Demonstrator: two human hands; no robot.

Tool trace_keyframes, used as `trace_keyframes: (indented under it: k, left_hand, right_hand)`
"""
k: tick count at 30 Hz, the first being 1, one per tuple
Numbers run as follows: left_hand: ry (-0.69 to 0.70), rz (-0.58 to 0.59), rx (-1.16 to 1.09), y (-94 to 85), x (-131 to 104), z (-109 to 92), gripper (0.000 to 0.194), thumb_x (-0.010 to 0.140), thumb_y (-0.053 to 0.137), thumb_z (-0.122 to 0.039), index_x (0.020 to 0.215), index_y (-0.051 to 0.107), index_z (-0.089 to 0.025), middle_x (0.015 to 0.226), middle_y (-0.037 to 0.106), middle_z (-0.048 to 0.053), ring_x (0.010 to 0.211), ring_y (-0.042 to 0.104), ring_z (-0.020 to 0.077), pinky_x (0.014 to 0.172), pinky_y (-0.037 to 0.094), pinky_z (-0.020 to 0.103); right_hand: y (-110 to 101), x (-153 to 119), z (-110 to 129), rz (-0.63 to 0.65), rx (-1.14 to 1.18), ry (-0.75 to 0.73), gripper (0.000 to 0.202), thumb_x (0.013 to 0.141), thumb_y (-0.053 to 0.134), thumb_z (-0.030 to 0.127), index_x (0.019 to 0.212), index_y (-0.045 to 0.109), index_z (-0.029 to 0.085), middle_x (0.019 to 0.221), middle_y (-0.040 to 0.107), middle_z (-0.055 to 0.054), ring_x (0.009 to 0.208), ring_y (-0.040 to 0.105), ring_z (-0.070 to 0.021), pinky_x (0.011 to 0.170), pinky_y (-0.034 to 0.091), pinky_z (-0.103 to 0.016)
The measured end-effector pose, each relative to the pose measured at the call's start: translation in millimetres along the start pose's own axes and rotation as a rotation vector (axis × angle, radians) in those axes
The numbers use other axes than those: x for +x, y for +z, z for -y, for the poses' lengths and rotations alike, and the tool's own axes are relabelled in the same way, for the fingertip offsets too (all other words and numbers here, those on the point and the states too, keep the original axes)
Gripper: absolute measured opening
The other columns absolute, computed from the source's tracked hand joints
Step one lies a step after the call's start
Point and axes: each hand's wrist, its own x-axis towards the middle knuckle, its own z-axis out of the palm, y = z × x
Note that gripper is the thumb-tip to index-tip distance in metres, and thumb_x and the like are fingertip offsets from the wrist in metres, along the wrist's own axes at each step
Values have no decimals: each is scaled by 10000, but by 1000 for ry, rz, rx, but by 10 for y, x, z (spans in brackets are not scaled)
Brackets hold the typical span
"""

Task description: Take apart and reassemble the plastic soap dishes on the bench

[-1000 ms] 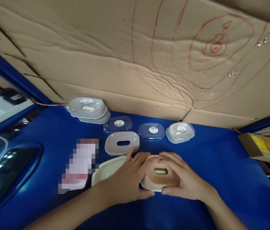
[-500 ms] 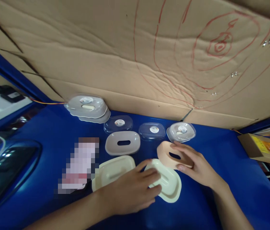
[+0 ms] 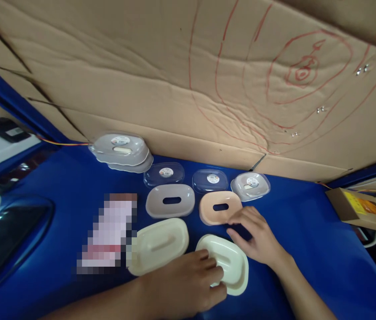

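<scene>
Since the earlier frame, the peach shell (image 3: 220,218) moves from a tilted hold in the right hand (image 3: 254,234) down to the table (image 3: 291,218), and the pale green tray (image 3: 231,260) under the left hand (image 3: 194,275) shifts slightly nearer. The peach shell lies flat with its slot facing up, right of the grey shell (image 3: 171,211) and just nearer than a clear lid (image 3: 210,181). Right hand: fingers and thumb are spread, fingertips at the shell's near right rim, thumb just beside it; contact cannot be confirmed. Left hand: fingers are curled and slightly apart over the left part of the pale green tray; whether they pinch it cannot be told. For a clean release, raise the right fingers straight off the rim; a sideways drag could skid the shell into the grey one. Handle the tray by its outer rim, keep it level, and maintain its gap from the cream tray (image 3: 158,244) at left.
</scene>
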Motion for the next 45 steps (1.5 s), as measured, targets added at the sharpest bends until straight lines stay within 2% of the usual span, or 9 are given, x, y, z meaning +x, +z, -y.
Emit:
trace_keyframes:
  k: [2,8,16,20,24,30,34,40,45]
  left_hand:
    - [3,-4,-5,-11,-2,1,102,919,751,-199,885,655,-198,774,597,-2,704,551,176,706,459,340]
    - [-21,6,10,36,-23,23,56,951,706,-188,918,662,-201,783,610,-3,717,577,175,727,472,337]
    - [-244,121,115,29,-15,201,185,997,677,-247,1171,655,-189,1113,712,54,1005,666,238,916,476,397]
    - [-411,83,221,-77,-71,61,520,912,750,-580,1269,662,-212,1355,685,123,1209,628,348,1016,426,496]
    - [-542,28,330,-153,-326,-172,293,1014,633,-419,1243,693,-245,1267,730,90,1083,681,299,969,420,452]
    - [-860,-148,347,154,-662,-405,597,1020,586,-479,1550,481,-225,1582,499,214,1406,520,415,1149,355,592]
    - [-807,-105,348,331,-696,-353,636,1001,621,-435,1578,466,-217,1660,417,220,1517,404,448,1233,213,668]
    - [-683,-66,404,243,-610,-157,645,975,671,-408,1565,504,-207,1616,494,212,1466,483,424,1260,141,659]
    - [-536,-46,345,148,-339,-117,656,958,706,-396,1556,509,-212,1591,525,206,1438,509,403,1262,99,628]
  right_hand:
    - [-19,-22,52,44,16,-10,77,1045,615,289,1029,667,235,952,752,-45,873,701,-223,817,527,-395]
    - [6,-9,85,102,48,-63,180,1064,587,283,1225,656,243,1311,721,-93,1224,668,-254,1023,512,-416]
    - [-121,-109,-378,-125,-299,155,423,1094,520,333,1510,497,257,1613,497,-147,1498,451,-348,1172,370,-580]
    - [-93,-116,-439,-118,-362,193,447,1101,498,351,1539,480,268,1627,485,-139,1505,442,-360,1172,378,-607]
    - [18,-103,-245,-31,-279,142,406,1093,516,351,1492,553,285,1547,575,-118,1420,547,-317,1113,490,-515]
    - [141,-65,-41,90,-146,66,500,1088,529,395,1569,480,265,1643,476,-129,1515,462,-314,1181,480,-523]
    - [59,-64,-130,31,-144,81,505,1092,511,371,1583,447,272,1650,465,-136,1528,445,-323,1196,448,-559]
    - [-46,-99,-489,-134,-357,242,571,1105,459,312,1654,308,284,1684,415,-145,1564,376,-358,1222,313,-652]
    - [-82,-155,-567,-145,-407,248,453,1070,505,261,1519,516,317,1486,610,-127,1366,560,-352,1133,372,-618]
